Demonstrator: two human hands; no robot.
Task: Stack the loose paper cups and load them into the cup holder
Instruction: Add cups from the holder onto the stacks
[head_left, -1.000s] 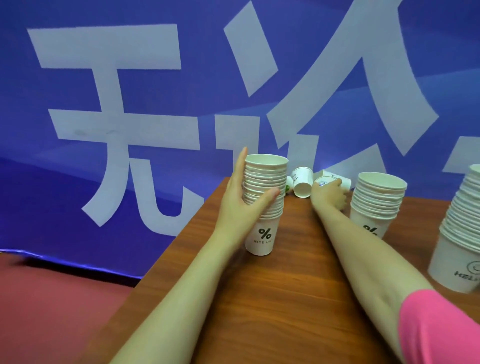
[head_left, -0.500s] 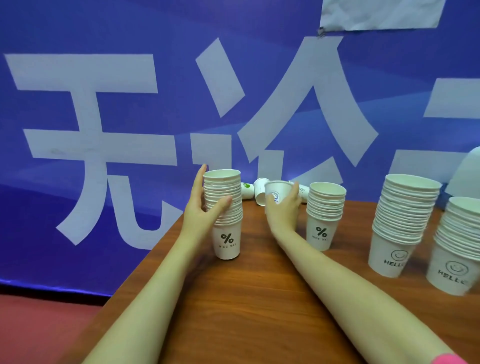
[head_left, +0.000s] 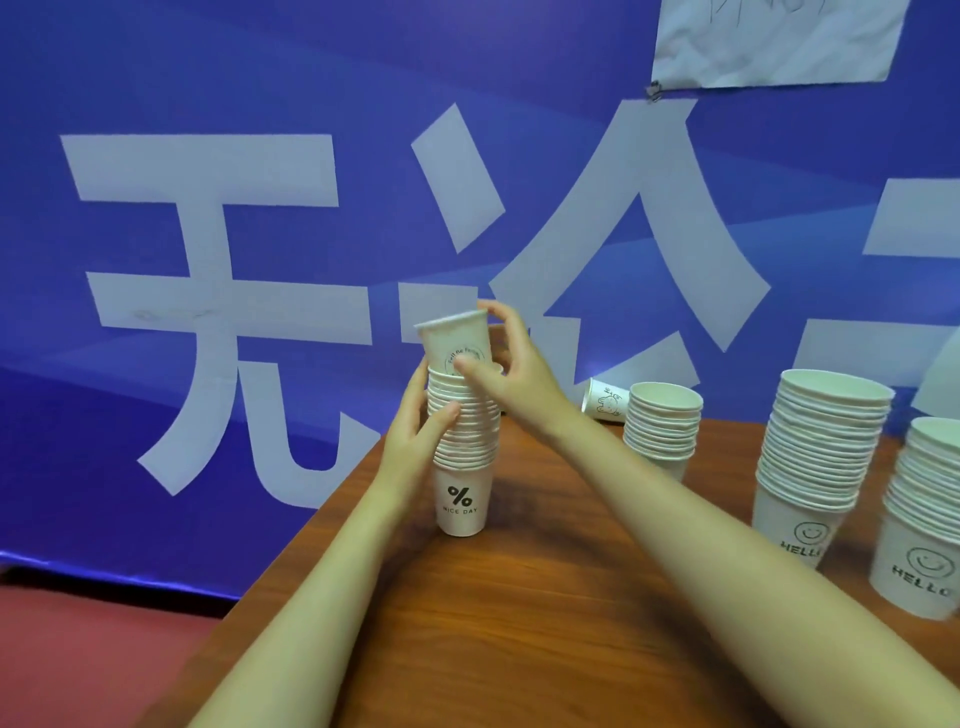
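Item, nearest: brown wooden table (head_left: 519, 623), both bare forearms reaching across it.

Item: "% NICE DAY" stack (head_left: 464, 447), upright near the table's left edge. The left hand (head_left: 415, 436) wraps its side, thumb in front and fingers behind, most likely to steady the column while a cup goes in.

Item: single cup (head_left: 454, 343), tilted, its base just entering the stack's top. The right hand (head_left: 506, 366) pinches it, thumb on the printed wall and fingers curled at the rim; the slant seems meant to ease the base past the lip. It is not yet seated.

Item, right: two tall "HELLO" stacks (head_left: 815, 457), and a shorter stack (head_left: 662, 426).

Item, farther: one loose cup (head_left: 605, 402) on its side.

Item, rear: blue banner (head_left: 260, 78).

Cup holder: none visible.
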